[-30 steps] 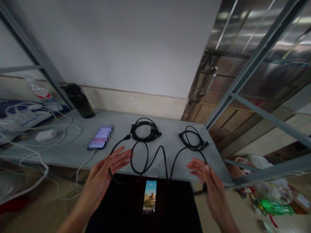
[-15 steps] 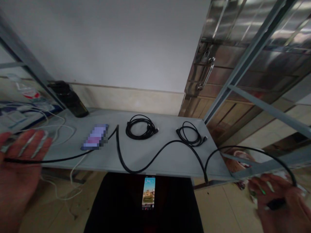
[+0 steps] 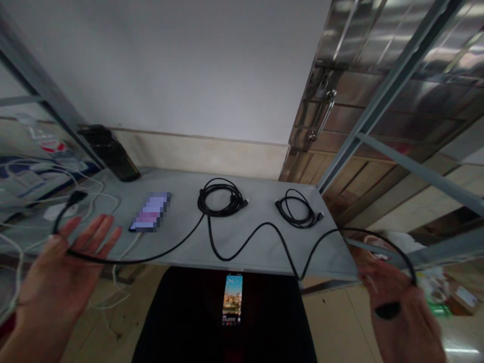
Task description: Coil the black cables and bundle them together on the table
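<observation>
Room: a pale wall (image 3: 189, 65), with a metal door (image 3: 313, 121) to the right; below them runs a grey table (image 3: 260, 201).
Cable: the black cable (image 3: 266, 224) spans the two hands in loose waves, its middle dipping to the front edge of the table and one bend meeting the left coil (image 3: 223, 214), at least as seen from above.
Left hand: the left hand (image 3: 64, 275) is palm up with fingers spread, the cable caught at the thumb; a plug (image 3: 77, 196) sticks up beyond it.
Right hand: the right hand (image 3: 410, 315) grips the other end, past the table's right edge, a dark piece (image 3: 387, 310) showing against the palm.
Change: both hands have come slightly inward from a wider spread half a second ago, and the left plug is now in sight.
Meaning: the cable seems opened out but slack, not coiled.
Nearby: the right coil (image 3: 297, 223) and a phone (image 3: 151, 212) lie on the table.
</observation>
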`<state>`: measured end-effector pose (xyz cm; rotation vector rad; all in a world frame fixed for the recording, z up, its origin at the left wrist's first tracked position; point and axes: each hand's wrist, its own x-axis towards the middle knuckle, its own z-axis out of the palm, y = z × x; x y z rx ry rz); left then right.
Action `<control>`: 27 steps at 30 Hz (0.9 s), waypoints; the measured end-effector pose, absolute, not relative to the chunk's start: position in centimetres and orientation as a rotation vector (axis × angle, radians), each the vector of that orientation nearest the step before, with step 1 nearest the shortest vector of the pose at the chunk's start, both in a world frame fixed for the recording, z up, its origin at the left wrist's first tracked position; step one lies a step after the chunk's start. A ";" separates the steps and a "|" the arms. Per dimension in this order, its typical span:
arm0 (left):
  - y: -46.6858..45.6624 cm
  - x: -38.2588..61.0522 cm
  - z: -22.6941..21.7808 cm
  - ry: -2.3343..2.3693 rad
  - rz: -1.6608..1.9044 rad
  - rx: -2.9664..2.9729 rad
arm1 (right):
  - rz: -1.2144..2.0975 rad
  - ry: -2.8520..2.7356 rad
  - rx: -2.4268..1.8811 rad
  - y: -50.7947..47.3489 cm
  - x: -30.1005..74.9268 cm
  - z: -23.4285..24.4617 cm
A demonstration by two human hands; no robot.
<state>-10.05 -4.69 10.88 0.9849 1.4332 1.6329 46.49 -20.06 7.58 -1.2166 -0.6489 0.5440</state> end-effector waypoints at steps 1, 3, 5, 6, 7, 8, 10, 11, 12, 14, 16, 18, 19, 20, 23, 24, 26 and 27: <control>-5.0 -8.4 10.8 1.324 1.708 0.870 | 0.574 -0.715 -1.229 -19.8 45.6 6.6; -5.7 -4.9 10.4 1.230 1.697 0.647 | 0.669 -0.899 -1.288 -19.1 43.3 4.9; -6.4 -1.7 9.9 1.183 1.624 0.496 | 0.785 -1.157 -1.363 -18.3 40.3 3.9; -6.8 -0.3 9.6 1.166 1.568 0.445 | 0.829 -1.272 -1.390 -17.8 38.6 3.7; -7.3 1.1 9.4 1.146 1.518 0.412 | 0.881 -1.370 -1.387 -17.2 36.8 3.7; -7.7 2.3 9.2 1.128 1.466 0.387 | 0.916 -1.425 -1.366 -16.7 34.9 3.9; -8.5 4.5 8.9 1.089 1.372 0.363 | 0.989 -1.509 -1.302 -15.6 31.2 4.5; -8.9 5.3 8.9 1.063 1.331 0.366 | 1.011 -1.567 -1.257 -15.1 29.6 4.8; -9.2 6.1 8.9 1.040 1.294 0.381 | 1.013 -1.630 -1.217 -14.6 28.0 5.1; -9.6 7.1 9.1 1.002 1.231 0.444 | 0.963 -1.764 -1.156 -13.7 25.7 5.5; -9.5 7.3 9.4 0.987 1.172 0.509 | 0.876 -1.879 -1.123 -12.9 24.2 5.6; -9.0 7.1 9.8 0.992 1.134 0.531 | 0.799 -1.963 -1.105 -12.4 23.5 5.5; -8.7 6.9 10.1 0.992 1.126 0.531 | 0.772 -2.001 -1.098 -12.2 23.4 5.4; -8.3 6.7 10.4 0.986 1.117 0.533 | 0.750 -2.042 -1.090 -12.0 23.4 5.3; -7.1 6.3 11.3 0.910 1.083 0.604 | 0.675 -2.186 -1.059 -11.2 23.8 5.2; -6.7 6.4 11.6 0.872 1.066 0.646 | 0.637 -2.234 -1.052 -10.9 24.1 5.2; -5.7 6.6 12.3 0.818 1.041 0.731 | 0.539 -2.319 -1.062 -10.0 24.8 5.5; -5.2 6.8 12.6 0.810 1.038 0.773 | 0.474 -2.358 -1.075 -9.4 25.2 5.7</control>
